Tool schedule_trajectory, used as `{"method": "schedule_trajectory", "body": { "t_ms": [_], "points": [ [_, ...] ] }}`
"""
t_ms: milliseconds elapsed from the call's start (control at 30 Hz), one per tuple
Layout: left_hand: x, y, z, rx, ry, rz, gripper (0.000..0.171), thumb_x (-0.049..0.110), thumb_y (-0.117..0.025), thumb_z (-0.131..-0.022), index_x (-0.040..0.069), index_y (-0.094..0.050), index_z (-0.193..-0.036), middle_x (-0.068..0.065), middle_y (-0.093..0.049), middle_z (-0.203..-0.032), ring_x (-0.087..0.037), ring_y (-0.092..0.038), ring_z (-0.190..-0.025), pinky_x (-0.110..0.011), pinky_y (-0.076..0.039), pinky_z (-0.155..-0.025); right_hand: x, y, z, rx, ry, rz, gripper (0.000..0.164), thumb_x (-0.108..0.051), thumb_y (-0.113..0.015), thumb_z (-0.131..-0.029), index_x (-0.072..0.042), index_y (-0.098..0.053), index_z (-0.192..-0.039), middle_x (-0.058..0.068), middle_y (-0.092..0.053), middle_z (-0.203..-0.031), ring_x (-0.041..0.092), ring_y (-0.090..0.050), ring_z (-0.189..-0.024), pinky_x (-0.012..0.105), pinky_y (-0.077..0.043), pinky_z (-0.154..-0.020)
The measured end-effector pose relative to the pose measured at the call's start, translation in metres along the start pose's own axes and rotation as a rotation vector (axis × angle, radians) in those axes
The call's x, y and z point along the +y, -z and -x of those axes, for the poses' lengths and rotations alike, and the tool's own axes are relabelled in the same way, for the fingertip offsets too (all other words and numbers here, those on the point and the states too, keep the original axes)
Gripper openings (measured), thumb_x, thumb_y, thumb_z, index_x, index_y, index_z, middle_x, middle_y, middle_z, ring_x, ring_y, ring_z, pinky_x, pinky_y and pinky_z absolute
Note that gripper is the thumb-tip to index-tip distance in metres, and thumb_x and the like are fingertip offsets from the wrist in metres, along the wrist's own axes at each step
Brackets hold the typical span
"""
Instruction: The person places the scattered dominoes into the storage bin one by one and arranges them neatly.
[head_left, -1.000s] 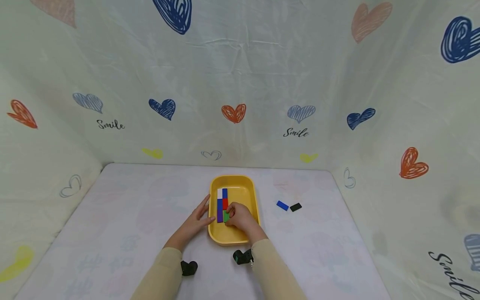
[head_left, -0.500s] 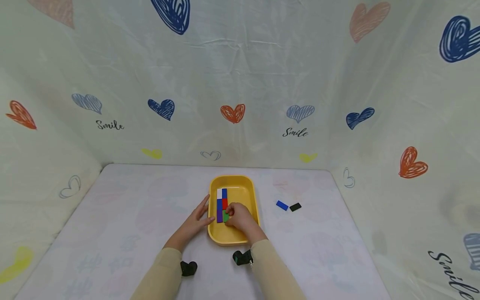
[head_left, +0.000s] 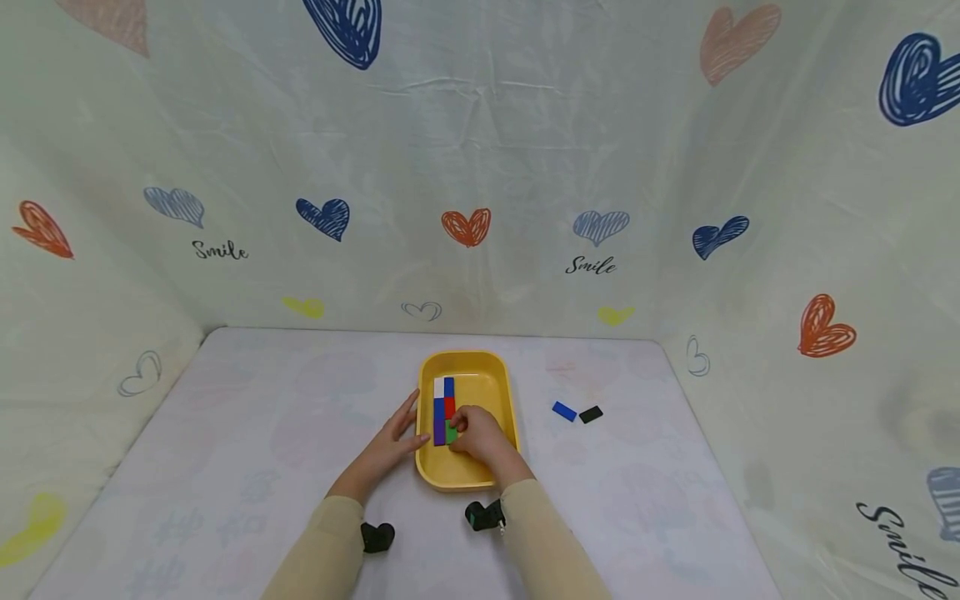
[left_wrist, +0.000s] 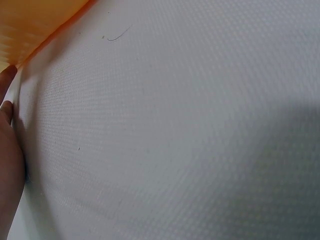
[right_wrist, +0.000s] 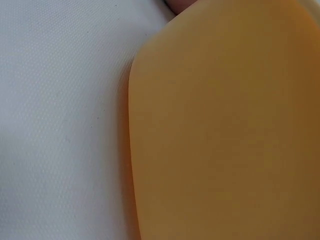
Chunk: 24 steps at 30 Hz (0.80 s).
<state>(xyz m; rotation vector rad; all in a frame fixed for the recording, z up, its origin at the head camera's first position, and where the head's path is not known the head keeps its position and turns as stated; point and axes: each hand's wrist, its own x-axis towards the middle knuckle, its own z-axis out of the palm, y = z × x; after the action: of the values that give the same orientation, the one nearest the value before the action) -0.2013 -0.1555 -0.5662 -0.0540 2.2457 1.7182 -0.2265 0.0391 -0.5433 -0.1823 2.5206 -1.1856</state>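
Note:
In the head view, a yellow tray (head_left: 465,477) holds two side-by-side columns of small flat blocks. The left column runs from a white block (head_left: 439,387) through a blue block (head_left: 438,409) to a purple block (head_left: 439,434); the right has a blue block (head_left: 449,387), a red block (head_left: 450,407) and a green block (head_left: 451,434). My right hand (head_left: 486,440) reaches into the tray and pinches the green block, partly covering it. Along the tray's left rim lies my left hand (head_left: 384,446), fingers extended, thumb across the rim beside the purple block.
Right of the tray, a loose blue block (head_left: 564,411) and a black block (head_left: 591,414) lie on the white tabletop (head_left: 637,500). Heart-printed cloth (head_left: 525,150) encloses the table at the back and sides. A dark camera (head_left: 486,515) sits by the right wrist.

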Motion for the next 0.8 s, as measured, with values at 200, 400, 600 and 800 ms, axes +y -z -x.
{"method": "schedule_trajectory", "body": {
  "t_ms": [200, 400, 600, 800],
  "points": [
    [0.0003, 0.0001, -0.0002, -0.006, 0.003, 0.003, 0.085, 0.032, -0.073, -0.087, 0.035, -0.021, -0.156, -0.016, -0.038, -0.152, -0.039, -0.018, -0.145, -0.069, -0.009, -0.108, -0.0005, -0.0002, 0.0007, 0.000, -0.001, -0.009, 0.025, 0.000, -0.081, -0.077, -0.010, -0.064, -0.093, 0.003, -0.054, -0.083, 0.018, -0.051, -0.080, 0.028, -0.046, -0.071],
    [-0.0024, 0.0011, -0.0015, -0.023, -0.030, 0.030, 0.085, 0.029, -0.072, -0.088, 0.034, -0.021, -0.156, -0.017, -0.037, -0.152, -0.038, -0.017, -0.145, -0.066, -0.007, -0.110, -0.0005, -0.0005, 0.0006, -0.004, -0.002, -0.009, 0.025, -0.001, -0.080, -0.077, -0.010, -0.063, -0.093, 0.003, -0.054, -0.084, 0.018, -0.051, -0.081, 0.028, -0.046, -0.071],
    [-0.0020, 0.0012, -0.0007, -0.035, -0.049, 0.055, 0.085, 0.025, -0.071, -0.090, 0.031, -0.020, -0.157, -0.018, -0.037, -0.152, -0.037, -0.018, -0.145, -0.064, -0.007, -0.111, 0.0001, -0.0004, -0.0003, -0.002, 0.018, 0.008, 0.024, -0.001, -0.080, -0.077, -0.009, -0.063, -0.092, 0.002, -0.055, -0.083, 0.018, -0.051, -0.080, 0.029, -0.046, -0.071],
    [0.0007, 0.0010, 0.0028, -0.054, -0.088, 0.093, 0.084, 0.017, -0.068, -0.091, 0.024, -0.018, -0.158, -0.021, -0.036, -0.152, -0.038, -0.018, -0.145, -0.062, -0.010, -0.112, 0.0003, -0.0002, -0.0003, -0.004, 0.035, 0.006, 0.024, -0.001, -0.080, -0.077, -0.008, -0.063, -0.092, 0.002, -0.054, -0.082, 0.018, -0.050, -0.079, 0.030, -0.046, -0.071]
  ]
}}
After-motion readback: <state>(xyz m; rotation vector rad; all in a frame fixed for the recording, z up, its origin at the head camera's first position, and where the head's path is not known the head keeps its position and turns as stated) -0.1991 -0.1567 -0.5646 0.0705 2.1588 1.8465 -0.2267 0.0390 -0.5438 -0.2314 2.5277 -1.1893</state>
